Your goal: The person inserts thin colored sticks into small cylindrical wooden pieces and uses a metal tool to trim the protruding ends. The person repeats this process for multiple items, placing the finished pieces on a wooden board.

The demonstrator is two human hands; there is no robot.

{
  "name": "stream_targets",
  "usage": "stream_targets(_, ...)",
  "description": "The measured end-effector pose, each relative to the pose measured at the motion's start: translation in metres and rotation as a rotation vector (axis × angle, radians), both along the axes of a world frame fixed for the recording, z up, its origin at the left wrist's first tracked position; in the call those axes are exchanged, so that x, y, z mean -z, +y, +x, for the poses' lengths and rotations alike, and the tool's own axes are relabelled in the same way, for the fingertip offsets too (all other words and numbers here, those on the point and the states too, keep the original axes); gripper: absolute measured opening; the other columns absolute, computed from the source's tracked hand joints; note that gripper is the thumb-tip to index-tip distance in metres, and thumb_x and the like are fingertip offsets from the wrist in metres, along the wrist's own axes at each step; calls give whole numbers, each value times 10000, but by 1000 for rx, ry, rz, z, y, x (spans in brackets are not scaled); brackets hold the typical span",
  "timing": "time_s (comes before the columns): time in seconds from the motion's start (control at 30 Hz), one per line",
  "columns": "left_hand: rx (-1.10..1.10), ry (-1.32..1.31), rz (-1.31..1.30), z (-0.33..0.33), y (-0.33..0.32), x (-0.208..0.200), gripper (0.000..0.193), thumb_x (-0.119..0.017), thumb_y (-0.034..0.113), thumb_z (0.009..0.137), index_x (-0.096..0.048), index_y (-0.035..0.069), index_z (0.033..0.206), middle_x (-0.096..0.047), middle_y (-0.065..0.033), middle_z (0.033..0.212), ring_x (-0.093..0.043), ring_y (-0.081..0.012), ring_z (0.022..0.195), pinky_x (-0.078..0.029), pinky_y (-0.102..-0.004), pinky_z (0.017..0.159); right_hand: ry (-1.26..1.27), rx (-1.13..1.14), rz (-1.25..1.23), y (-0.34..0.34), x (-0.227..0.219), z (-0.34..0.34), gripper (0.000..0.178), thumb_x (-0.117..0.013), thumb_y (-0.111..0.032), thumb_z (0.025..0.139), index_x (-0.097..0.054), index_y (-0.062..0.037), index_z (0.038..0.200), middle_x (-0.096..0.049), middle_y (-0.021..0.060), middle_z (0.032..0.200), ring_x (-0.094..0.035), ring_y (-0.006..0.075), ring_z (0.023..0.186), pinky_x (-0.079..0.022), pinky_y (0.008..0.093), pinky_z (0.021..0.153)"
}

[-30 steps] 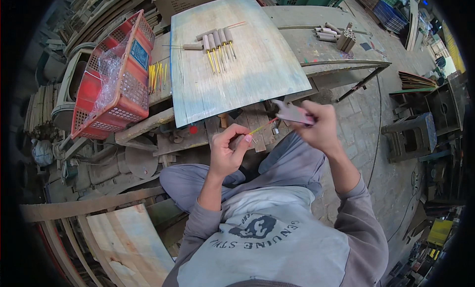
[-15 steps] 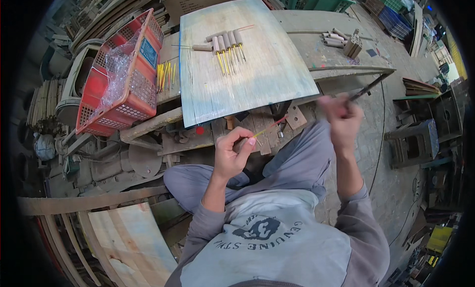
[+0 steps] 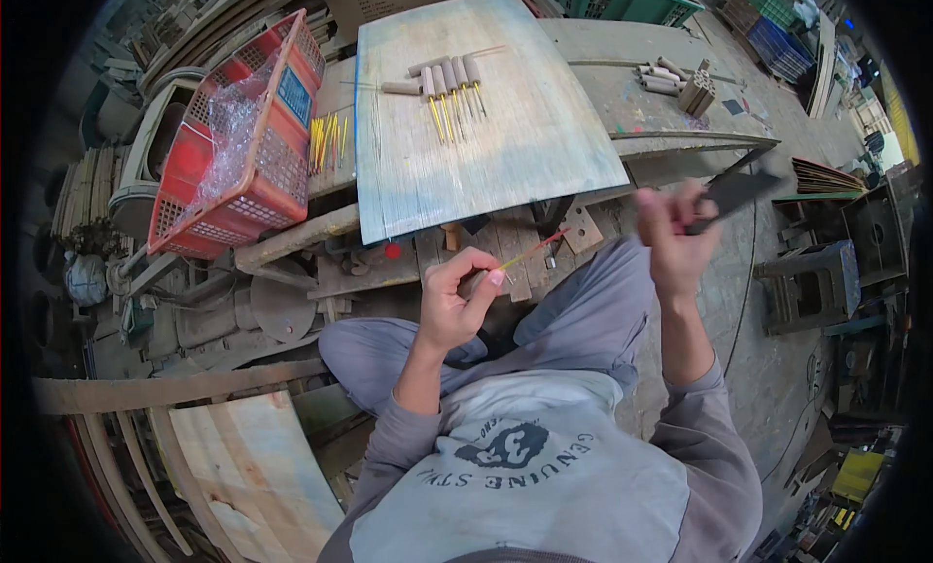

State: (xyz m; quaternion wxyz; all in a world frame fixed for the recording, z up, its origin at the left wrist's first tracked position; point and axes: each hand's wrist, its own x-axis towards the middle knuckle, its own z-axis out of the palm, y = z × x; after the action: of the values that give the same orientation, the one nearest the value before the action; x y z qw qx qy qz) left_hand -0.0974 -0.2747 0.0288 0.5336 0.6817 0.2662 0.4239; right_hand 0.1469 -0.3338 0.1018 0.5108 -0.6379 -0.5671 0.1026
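Note:
My left hand [image 3: 457, 299] is closed in a pinch on a thin yellow stick with a red end [image 3: 526, 256], which points up and to the right over my lap. Raised over my right knee, my right hand [image 3: 674, 240] grips a dark flat blade-like tool [image 3: 737, 196], smeared by motion; its exact kind cannot be made out. Ahead of both hands lies a pale wooden board [image 3: 486, 179] with a blue edge. Several greyish cylindrical handles [image 3: 439, 80] rest on it, some with yellow thin rods sticking out of them toward me.
A red plastic basket [image 3: 275, 184] with clear wrap inside stands left of the board, beside a bundle of yellow sticks [image 3: 328, 143]. Several grey cylinders [image 3: 697, 94] sit on the bench at the right. A dark stool [image 3: 805, 281] stands farther right, on the floor.
The dark tool in my right hand has turned so that its flat face shows, and its far end has swung to the right. My left hand stays almost in place.

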Motion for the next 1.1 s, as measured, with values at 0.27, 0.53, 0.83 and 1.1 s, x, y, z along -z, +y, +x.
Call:
stream_targets(0.27, 11, -7, -30, 1, -2, 0, 90, -570, 51, 903, -575, -23, 852, -607, -37, 706, -550, -63, 653, -433, -197, 601, 5, -130, 76, 0, 0, -6, 370, -735, -51, 765, -393, -52, 622, -441, 15, 570, -354, 55, 499, -302, 236, 458)
stream_targets(0.53, -63, -92, 0, 8, 1, 6, 97, -617, 60, 861, -584, -10, 803, -564, -22, 590, -475, -43, 523, -354, -209, 488, -223, -137, 54, 2, 3, 7, 108, -683, 15, 709, -581, -9, 736, -486, 8, 589, -438, 62, 531, -362, 234, 485)
stream_targets(0.83, -91, 104, 184, 15, 5, -19, 62, -641, 53, 820, -609, 1, 814, -528, -73, 586, -465, -102, 477, -351, -242, 468, 640, -403, -112, 4, -7, -22, 120, -724, -69, 818, -665, 17, 877, -519, -51, 604, -395, 8, 510, -292, 191, 457)
stream_targets(1.1, -102, 95, 345, 18, 9, -39, 53, -646, 34, 831, -613, -8, 831, -527, 0, 594, -419, -29, 498, -302, -200, 456, 580, -298, -4, -7, -6, -24, 101, -732, -64, 816, -681, 9, 864, -656, 30, 750, -533, 32, 627, -374, 169, 541)
